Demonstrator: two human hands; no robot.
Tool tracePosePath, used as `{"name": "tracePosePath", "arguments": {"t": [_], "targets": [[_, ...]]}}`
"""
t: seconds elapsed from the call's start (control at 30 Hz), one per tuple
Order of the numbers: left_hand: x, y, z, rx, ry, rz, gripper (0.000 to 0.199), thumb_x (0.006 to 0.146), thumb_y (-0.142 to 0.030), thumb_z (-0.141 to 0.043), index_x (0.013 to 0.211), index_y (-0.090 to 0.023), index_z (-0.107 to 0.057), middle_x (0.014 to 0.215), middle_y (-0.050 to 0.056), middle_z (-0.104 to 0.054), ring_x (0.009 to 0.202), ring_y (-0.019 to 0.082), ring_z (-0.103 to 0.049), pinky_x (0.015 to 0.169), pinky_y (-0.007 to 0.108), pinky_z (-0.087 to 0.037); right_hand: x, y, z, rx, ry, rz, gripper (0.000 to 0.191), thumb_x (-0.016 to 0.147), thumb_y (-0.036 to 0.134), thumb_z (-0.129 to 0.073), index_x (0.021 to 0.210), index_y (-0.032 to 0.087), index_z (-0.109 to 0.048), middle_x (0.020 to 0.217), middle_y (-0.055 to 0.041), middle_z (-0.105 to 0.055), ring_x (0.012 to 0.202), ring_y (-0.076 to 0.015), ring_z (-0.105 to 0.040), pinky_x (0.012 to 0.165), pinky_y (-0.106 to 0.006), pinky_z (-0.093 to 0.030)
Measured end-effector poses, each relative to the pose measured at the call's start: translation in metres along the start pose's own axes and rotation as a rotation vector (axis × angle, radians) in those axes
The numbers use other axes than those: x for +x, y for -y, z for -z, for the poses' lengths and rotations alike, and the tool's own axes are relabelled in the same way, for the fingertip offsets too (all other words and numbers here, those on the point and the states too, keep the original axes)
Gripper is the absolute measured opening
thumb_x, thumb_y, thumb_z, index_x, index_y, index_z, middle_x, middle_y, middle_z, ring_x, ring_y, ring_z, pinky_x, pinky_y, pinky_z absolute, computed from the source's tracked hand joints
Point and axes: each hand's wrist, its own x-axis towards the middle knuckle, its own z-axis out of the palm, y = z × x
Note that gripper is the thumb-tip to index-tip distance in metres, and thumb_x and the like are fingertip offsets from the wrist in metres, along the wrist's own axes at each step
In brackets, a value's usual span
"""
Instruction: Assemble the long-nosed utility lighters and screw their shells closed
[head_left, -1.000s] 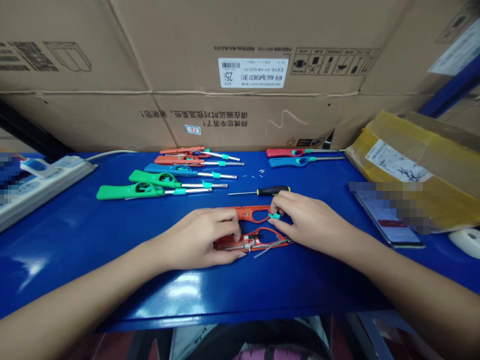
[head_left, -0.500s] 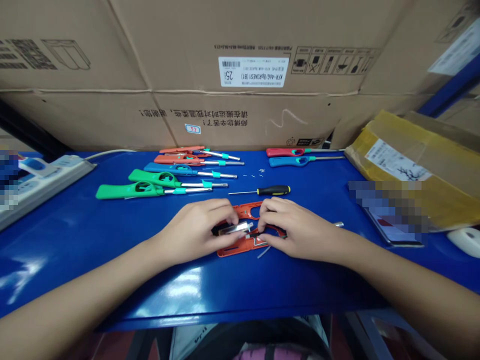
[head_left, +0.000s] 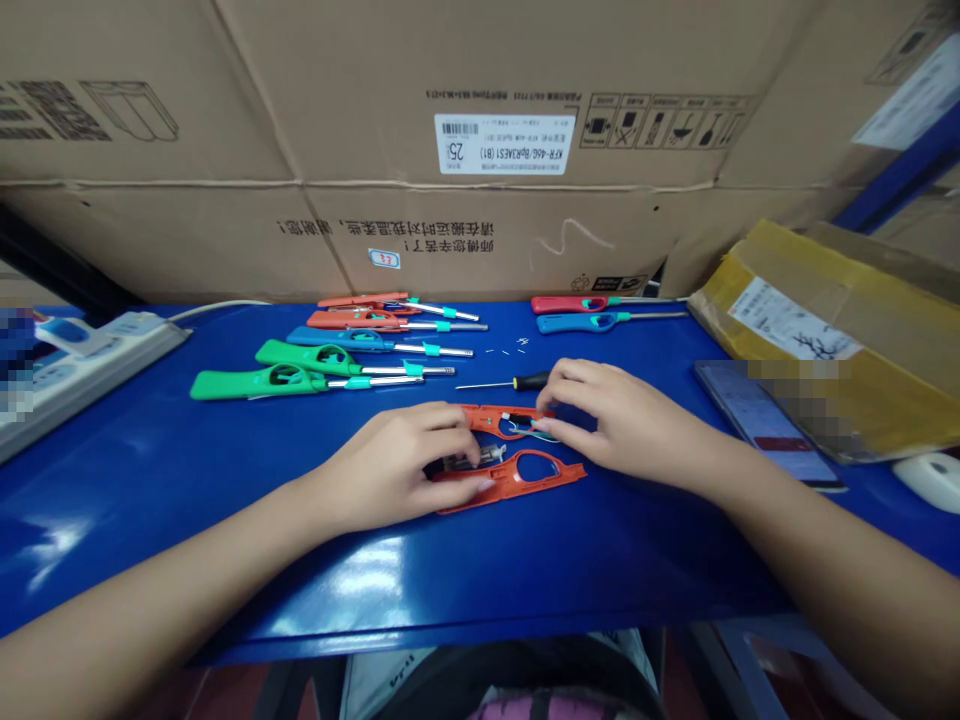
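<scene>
On the blue bench (head_left: 150,470), the left hand (head_left: 390,470) is pinching a metal insert (head_left: 472,460) above an empty orange shell half (head_left: 525,478), while the right hand (head_left: 622,420) is curling fingers (head_left: 559,430) closed on the other orange half (head_left: 499,418).

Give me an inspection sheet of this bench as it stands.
Surface: blue table, glossy.
Job's things: two orange lighter shells, opened, lying apart; inner parts at the fingers.
Clutter: row of assembled lighters, two more lighters, screwdriver, phone.
Hands: left hand and right hand both rest on the shells.
Cables: white cord from power strip.
Surroundings: cardboard boxes behind.
</scene>
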Motion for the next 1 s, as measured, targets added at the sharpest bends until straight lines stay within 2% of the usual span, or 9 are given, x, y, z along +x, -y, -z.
{"name": "tracePosePath", "arguments": {"t": [0.1, 0.23, 0.37, 0.47, 0.57, 0.63, 0.77, 0.9, 1.0], "targets": [[-0.001, 0.0, 0.0, 0.022, 0.053, -0.037, 0.022, 0.091, -0.042, -0.069, 0.091, -0.02, -0.066, 0.095, 0.001, -0.068, 0.086, 0.016, -0.065, 0.072, 0.026, -0.048, -0.004, -0.009, 0.012, 0.011, 0.103, -0.042, 0.022, 0.099, 0.036, -0.053, 0.094, 0.02, -0.067, 0.097, -0.0058, -0.064, 0.086, -0.0209, -0.061, 0.078, -0.035, -0.046], [-0.001, 0.003, -0.001, 0.041, 0.079, -0.055, 0.029, 0.087, -0.047, -0.073, 0.091, -0.019, -0.067, 0.092, 0.001, -0.068, 0.085, 0.017, -0.066, 0.07, 0.026, -0.048, -0.009, -0.021, 0.026, 0.043, 0.266, -0.092, 0.025, 0.09, 0.044, -0.066, 0.1, 0.021, -0.064, 0.1, -0.0054, -0.065, 0.085, -0.0208, -0.06, 0.072, -0.032, -0.044], [0.0, 0.002, -0.001, -0.004, 0.114, -0.085, 0.027, 0.087, -0.044, -0.074, 0.096, -0.019, -0.07, 0.095, 0.002, -0.068, 0.088, 0.018, -0.065, 0.073, 0.027, -0.049, -0.009, -0.031, 0.03, 0.087, 0.423, -0.128, 0.015, 0.092, 0.034, -0.06, 0.087, 0.021, -0.064, 0.089, -0.0032, -0.066, 0.074, -0.0178, -0.058, 0.065, -0.03, -0.042], [0.001, 0.002, -0.001, -0.088, 0.069, -0.067, 0.021, 0.09, -0.04, -0.071, 0.099, -0.02, -0.072, 0.097, 0.003, -0.068, 0.09, 0.016, -0.065, 0.079, 0.027, -0.051, -0.007, -0.037, 0.025, 0.05, 0.343, -0.13, 0.014, 0.094, 0.031, -0.056, 0.087, 0.021, -0.063, 0.09, -0.004, -0.067, 0.076, -0.0186, -0.059, 0.068, -0.03, -0.042], [0.003, 0.007, 0.002, -0.112, -0.093, 0.046, 0.016, 0.096, -0.034, -0.064, 0.098, -0.021, -0.073, 0.095, 0.003, -0.068, 0.086, 0.015, -0.065, 0.078, 0.027, -0.051, -0.005, -0.042, 0.02, -0.047, 0.226, -0.103, 0.013, 0.096, 0.03, -0.054, 0.091, 0.02, -0.061, 0.093, -0.006, -0.067, 0.079, -0.0203, -0.06, 0.07, -0.031, -0.042], [0.004, 0.014, 0.006, -0.065, -0.181, 0.132, 0.017, 0.096, -0.033, -0.062, 0.096, -0.02, -0.073, 0.094, 0.004, -0.068, 0.085, 0.016, -0.064, 0.072, 0.027, -0.051, -0.004, -0.042, 0.019, -0.119, 0.193, -0.07, 0.012, 0.096, 0.027, -0.053, 0.09, 0.02, -0.061, 0.092, -0.0065, -0.067, 0.078, -0.0207, -0.06, 0.069, -0.031, -0.042], [0.003, 0.027, 0.011, 0.02, -0.143, 0.221, 0.02, 0.093, -0.036, -0.063, 0.099, -0.02, -0.073, 0.099, 0.005, -0.069, 0.087, 0.018, -0.064, 0.071, 0.028, -0.05, -0.003, -0.029, 0.023, -0.224, 0.167, -0.03, 0.015, 0.097, 0.027, -0.05, 0.088, 0.02, -0.06, 0.087, -0.0064, -0.067, 0.073, -0.0212, -0.06, 0.066, -0.033, -0.041], [0.002, 0.03, 0.009, 0.044, -0.119, 0.286, 0.016, 0.09, -0.031, -0.064, 0.096, -0.02, -0.073, 0.093, 0.004, -0.072, 0.076, 0.016, -0.061, 0.064, 0.026, -0.046, -0.003, -0.015, 0.027, -0.244, 0.074, -0.021, 0.016, 0.098, 0.029, -0.048, 0.09, 0.021, -0.06, 0.088, -0.0066, -0.068, 0.073, -0.0219, -0.06, 0.065, -0.034, -0.04], [0.003, 0.032, 0.005, 0.009, -0.133, 0.299, 0.012, 0.089, -0.026, -0.063, 0.092, -0.019, -0.074, 0.084, 0.002, -0.072, 0.065, 0.012, -0.056, 0.058, 0.024, -0.042, -0.006, -0.014, 0.024, -0.156, 0.086, 0.046, 0.012, 0.096, 0.028, -0.052, 0.091, 0.021, -0.06, 0.088, -0.0054, -0.069, 0.076, -0.021, -0.061, 0.068, -0.033, -0.042]]}}
